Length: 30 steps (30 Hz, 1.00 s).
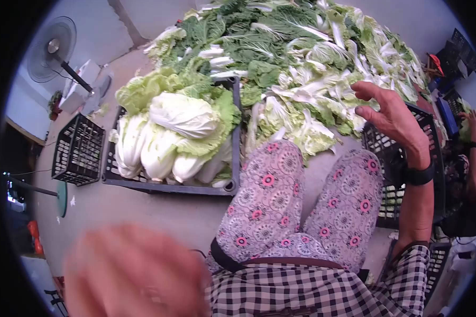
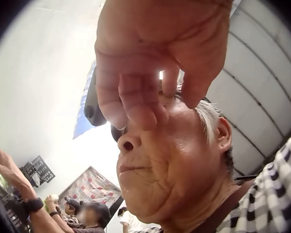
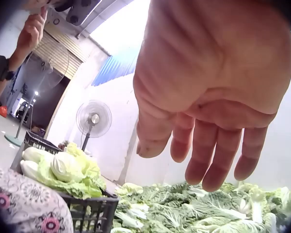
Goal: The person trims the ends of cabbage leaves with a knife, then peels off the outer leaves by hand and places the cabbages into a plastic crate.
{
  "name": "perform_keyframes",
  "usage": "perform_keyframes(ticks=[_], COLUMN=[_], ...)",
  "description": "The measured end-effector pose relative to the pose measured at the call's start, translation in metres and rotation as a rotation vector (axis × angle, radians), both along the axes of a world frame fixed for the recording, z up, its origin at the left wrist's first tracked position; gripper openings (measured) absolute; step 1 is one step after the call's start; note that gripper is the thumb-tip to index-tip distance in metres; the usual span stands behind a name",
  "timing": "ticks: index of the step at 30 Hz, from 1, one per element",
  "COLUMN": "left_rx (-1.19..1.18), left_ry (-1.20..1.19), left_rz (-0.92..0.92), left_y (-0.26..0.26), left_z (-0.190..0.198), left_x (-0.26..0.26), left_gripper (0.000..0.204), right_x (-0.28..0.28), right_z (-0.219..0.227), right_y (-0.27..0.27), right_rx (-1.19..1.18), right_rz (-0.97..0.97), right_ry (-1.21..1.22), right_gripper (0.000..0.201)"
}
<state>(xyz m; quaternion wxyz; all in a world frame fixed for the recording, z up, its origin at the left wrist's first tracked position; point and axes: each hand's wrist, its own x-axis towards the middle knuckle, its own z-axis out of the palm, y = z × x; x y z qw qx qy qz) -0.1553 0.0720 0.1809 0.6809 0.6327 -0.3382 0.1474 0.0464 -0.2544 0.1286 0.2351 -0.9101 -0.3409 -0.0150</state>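
Right hand (image 1: 394,113): fingers spread and relaxed, holding nothing, raised over the heap of loose cabbage leaves (image 1: 307,58) just beyond its fingertips. Left hand (image 2: 155,58): lifted near the head, fingers loosely bent, nothing held. Crate of whole cabbages (image 1: 172,137): well left of the right hand.

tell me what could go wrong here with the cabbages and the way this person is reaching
The right hand hangs open over the loose cabbage pile, gripping nothing, so a one-handed grab at a heavy head might slip. The left hand is raised at the face, away from the work, and may not help in time. The crate is heaped above its rim; the top cabbage could roll off.
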Motion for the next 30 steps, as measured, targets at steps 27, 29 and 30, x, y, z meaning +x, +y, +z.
perform_keyframes(ticks=[27, 29, 30], left_rx=[-0.108, 0.030, 0.093], left_ry=[0.361, 0.197, 0.115], left_rz=[1.062, 1.067, 1.064], left_y=[0.116, 0.082, 0.065], left_z=[-0.147, -0.127, -0.120], left_x=[0.123, 0.109, 0.103], left_gripper=[0.091, 0.095, 0.096], right_x=[0.061, 0.054, 0.048], right_z=[-0.086, -0.075, -0.071], right_y=[0.113, 0.121, 0.128], right_rx=[0.236, 0.326, 0.387], right_rz=[0.215, 0.250, 0.272], right_ry=[0.090, 0.178, 0.178], right_gripper=[0.040, 0.065, 0.074])
